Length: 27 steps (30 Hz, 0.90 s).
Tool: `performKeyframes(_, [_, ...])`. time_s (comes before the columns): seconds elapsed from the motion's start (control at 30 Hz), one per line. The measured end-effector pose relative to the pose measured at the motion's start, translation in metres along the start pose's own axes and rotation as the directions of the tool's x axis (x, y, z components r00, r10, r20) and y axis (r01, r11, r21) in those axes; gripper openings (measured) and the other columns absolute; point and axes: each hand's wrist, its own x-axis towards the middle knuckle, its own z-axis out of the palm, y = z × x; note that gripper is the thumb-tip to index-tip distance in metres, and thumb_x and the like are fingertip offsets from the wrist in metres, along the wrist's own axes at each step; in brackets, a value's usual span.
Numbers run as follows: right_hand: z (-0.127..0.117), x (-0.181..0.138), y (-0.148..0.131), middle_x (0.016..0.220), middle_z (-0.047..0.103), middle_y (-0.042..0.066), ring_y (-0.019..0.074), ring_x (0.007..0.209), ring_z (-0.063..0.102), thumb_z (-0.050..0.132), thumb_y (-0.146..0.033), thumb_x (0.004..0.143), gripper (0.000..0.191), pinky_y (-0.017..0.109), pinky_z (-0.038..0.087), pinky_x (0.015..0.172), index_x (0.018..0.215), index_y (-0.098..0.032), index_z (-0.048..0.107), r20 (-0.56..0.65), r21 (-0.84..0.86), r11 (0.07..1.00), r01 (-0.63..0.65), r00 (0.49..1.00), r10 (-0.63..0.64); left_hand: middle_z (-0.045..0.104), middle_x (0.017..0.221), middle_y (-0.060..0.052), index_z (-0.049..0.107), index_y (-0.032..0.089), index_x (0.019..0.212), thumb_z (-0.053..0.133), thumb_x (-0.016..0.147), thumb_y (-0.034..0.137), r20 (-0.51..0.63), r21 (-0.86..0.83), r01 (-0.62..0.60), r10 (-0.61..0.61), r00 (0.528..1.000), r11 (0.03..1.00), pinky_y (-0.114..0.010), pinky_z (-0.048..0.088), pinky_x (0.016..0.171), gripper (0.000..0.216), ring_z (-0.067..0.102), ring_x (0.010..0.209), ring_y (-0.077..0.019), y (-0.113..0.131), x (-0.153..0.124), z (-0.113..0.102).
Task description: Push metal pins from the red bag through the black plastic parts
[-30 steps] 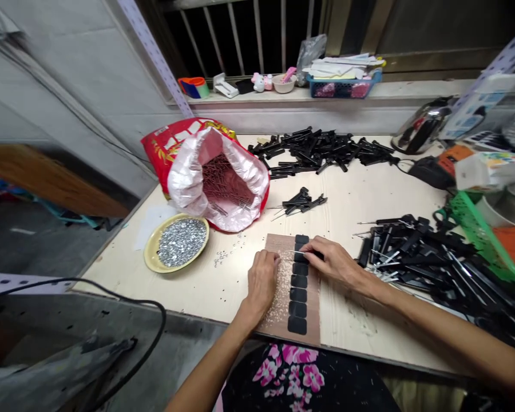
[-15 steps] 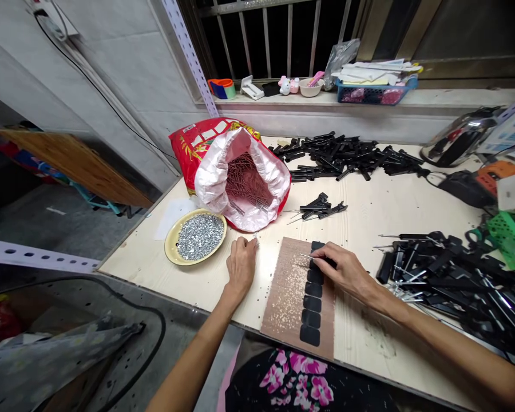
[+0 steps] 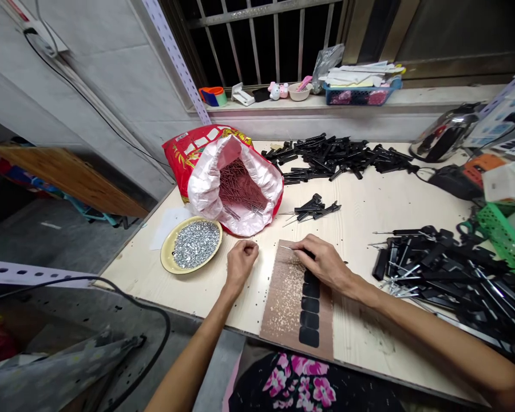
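My right hand (image 3: 324, 264) is closed over the upper part of a brown board (image 3: 278, 320). It grips a black plastic piece with a thin metal rod (image 3: 286, 248) that points left; most of the piece is hidden by my fingers. Beneath lies a column of black rounded-square pads (image 3: 309, 320), with small pale bits (image 3: 283, 303) scattered alongside. My left hand (image 3: 241, 260) is pinched just above the table, between the board and a yellow dish (image 3: 165, 260) of small shiny metal pieces (image 3: 197, 243). Whatever its fingertips hold is too small to make out.
A red bag (image 3: 182, 157) full of thin reddish-brown metal pins (image 3: 240, 191) leans open behind the dish. Several black pieces with rods (image 3: 313, 209) lie beyond the board. Larger black heaps are at the back (image 3: 339, 154) and right (image 3: 433, 263), near a green basket (image 3: 504, 234) and a kettle (image 3: 446, 134).
My right hand has moved left and slightly up with the rodded piece. My left hand's fingers have lifted off the table and curled into a pinch. The view has shifted slightly.
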Motion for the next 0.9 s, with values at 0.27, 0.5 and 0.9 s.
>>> performKeyframes(0.27, [0.011, 0.008, -0.013, 0.092, 0.059, 0.004, 0.0142, 0.080, 0.058, 0.047, -0.021, 0.093, 0.024, 0.028, 0.047, 0.071, 0.111, -0.023, 0.063, 0.004, -0.067, 0.997, 0.044, 0.999, -0.044, 0.067, 0.081, -0.006, 0.066, 0.012, 0.082, 0.073, 0.068, 0.033, 0.173, -0.711, 0.277, -0.221, 0.960, 0.646, -0.029, 0.052, 0.072, 0.027, 0.062, 0.073, -0.0140, 0.046, -0.018, 0.007])
performKeyframes(0.5, [0.006, 0.007, -0.012, 0.091, 0.058, 0.005, 0.0143, 0.082, 0.058, 0.047, -0.022, 0.093, 0.023, 0.026, 0.047, 0.073, 0.109, -0.022, 0.063, 0.000, -0.105, 0.994, 0.031, 1.000, -0.032, 0.068, 0.074, -0.003, 0.067, 0.012, 0.080, 0.075, 0.066, 0.029, 0.173, -0.720, 0.281, -0.228, 0.958, 0.635, -0.028, 0.051, 0.074, 0.023, 0.063, 0.068, -0.0119, 0.060, -0.018, 0.009])
performKeyframes(0.9, [-0.001, -0.002, -0.014, 0.091, 0.061, 0.003, 0.0141, 0.076, 0.058, 0.047, -0.028, 0.093, 0.018, 0.023, 0.040, 0.060, 0.103, -0.021, 0.061, -0.014, -0.269, 0.963, -0.009, 1.000, 0.005, 0.067, 0.071, -0.001, 0.067, 0.013, 0.085, 0.076, 0.066, 0.029, 0.272, -0.664, 0.294, -0.145, 0.951, 0.687, -0.026, 0.050, 0.066, 0.027, 0.062, 0.062, -0.0110, 0.055, -0.017, 0.008])
